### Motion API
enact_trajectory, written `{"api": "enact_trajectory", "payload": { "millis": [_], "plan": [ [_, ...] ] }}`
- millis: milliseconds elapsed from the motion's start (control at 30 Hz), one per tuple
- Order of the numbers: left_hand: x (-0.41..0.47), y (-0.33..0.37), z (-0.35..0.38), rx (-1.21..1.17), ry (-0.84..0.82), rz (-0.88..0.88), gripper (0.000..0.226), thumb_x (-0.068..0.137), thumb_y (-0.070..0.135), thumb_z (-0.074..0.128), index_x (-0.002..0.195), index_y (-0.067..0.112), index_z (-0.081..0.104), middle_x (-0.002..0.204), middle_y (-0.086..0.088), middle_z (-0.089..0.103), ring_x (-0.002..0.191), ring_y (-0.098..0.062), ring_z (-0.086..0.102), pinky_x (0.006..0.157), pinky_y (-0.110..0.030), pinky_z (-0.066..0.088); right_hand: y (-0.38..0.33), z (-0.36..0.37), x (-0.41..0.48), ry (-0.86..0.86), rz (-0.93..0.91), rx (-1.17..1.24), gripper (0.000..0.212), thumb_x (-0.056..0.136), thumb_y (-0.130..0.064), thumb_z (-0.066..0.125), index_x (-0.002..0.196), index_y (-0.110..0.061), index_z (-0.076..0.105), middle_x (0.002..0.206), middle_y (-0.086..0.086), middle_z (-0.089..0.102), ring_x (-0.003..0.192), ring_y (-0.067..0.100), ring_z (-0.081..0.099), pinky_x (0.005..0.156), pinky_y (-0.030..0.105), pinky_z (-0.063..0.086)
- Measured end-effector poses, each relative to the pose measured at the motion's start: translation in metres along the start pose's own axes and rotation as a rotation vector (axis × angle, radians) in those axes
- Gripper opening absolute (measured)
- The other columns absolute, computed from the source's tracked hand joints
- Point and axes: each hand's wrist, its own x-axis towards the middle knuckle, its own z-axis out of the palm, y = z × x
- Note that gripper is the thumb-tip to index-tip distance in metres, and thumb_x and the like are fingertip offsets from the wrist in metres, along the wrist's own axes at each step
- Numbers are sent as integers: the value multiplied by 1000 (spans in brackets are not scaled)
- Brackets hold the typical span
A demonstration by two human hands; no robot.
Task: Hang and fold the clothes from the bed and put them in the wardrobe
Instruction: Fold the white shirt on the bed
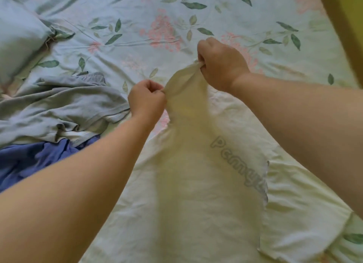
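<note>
Right now your left hand [146,99] and your right hand [220,64] each pinch the top edge of the pale yellow cotton garment with grey lettering [196,164], fingers curled tight around bunched fabric. Its upper part lifts between your hands, the right one farther from you, while the lower part spreads flat on the floral bedsheet [157,17]. Left of your left forearm lie a crumpled grey garment [59,105] and a blue garment [29,160], touching each other, with a pale blue pillow [17,36] beyond them.

Grey outline lettering on pale yellow garment [206,184], blurred, approx. "Pcmyu" — rest hidden.
</note>
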Motion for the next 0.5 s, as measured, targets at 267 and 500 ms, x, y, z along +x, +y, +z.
{"api": "enact_trajectory", "payload": {
  "millis": [267, 500],
  "plan": [
    [-120, -59, 5, 498, -379, 697, 17, 71, -11, 67, 80, 3, 66, 90, -12, 61, 78, -32, 57, 66, -39, 51, 11, -9, -161, -231, -76, -2, 33, 72, 17, 60, 101, 2, 64, 86, 20, 60, 71, 36, 56, 54, 39, 45],
    [-114, -51, 21, 954, -374, 669, 15, 86, 36, 58, 92, 25, 65, 96, 7, 60, 92, -21, 56, 93, -40, 32, 4, 24, -219, -367, 326, 176, 43, 87, -19, 49, 129, -15, 52, 122, 7, 54, 106, 31, 52, 87, 43, 49]
  ]
}}
